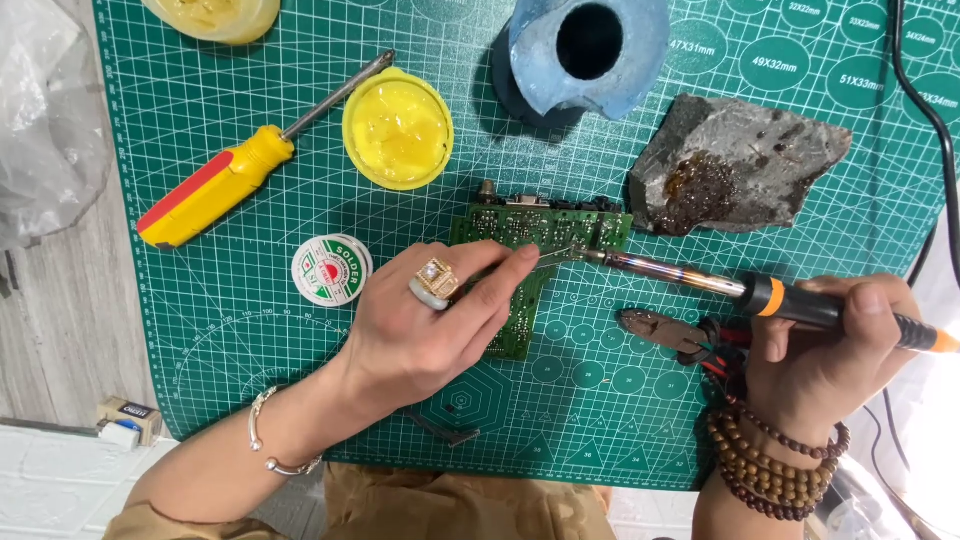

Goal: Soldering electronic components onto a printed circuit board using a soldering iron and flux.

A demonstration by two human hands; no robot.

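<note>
Green printed circuit board [530, 235] lies near the middle of the green gridded cutting mat [250, 330] that covers the bench. The left hand [430, 320] rests on the board's lower half, fingers narrowed in a pinch around a thin solder wire [556, 253] that runs to the right across the board. The right hand [835, 350] is closed around the orange-and-black handle of a soldering iron [760, 293], held nearly level, its metal tip meeting the wire's end at the board's right edge.

Just below the iron's shaft, a pair of pliers [665, 333] lies on the mat, its handles under the right hand. Above the iron sits a grey stone slab [745, 160] with a dark amber lump of resin on it. A blue ceramic holder [585, 50] with a round dark hole stands at the mat's top edge, behind the board. Left of the board, a small solder spool [330, 270] lies just beside the left hand's knuckles. Further up are a round yellow tin [398, 130] with yellow paste and a yellow-and-red screwdriver [240, 170], its shaft passing just above the tin. A second yellow tub [215, 18] is cut off by the top edge.
</note>
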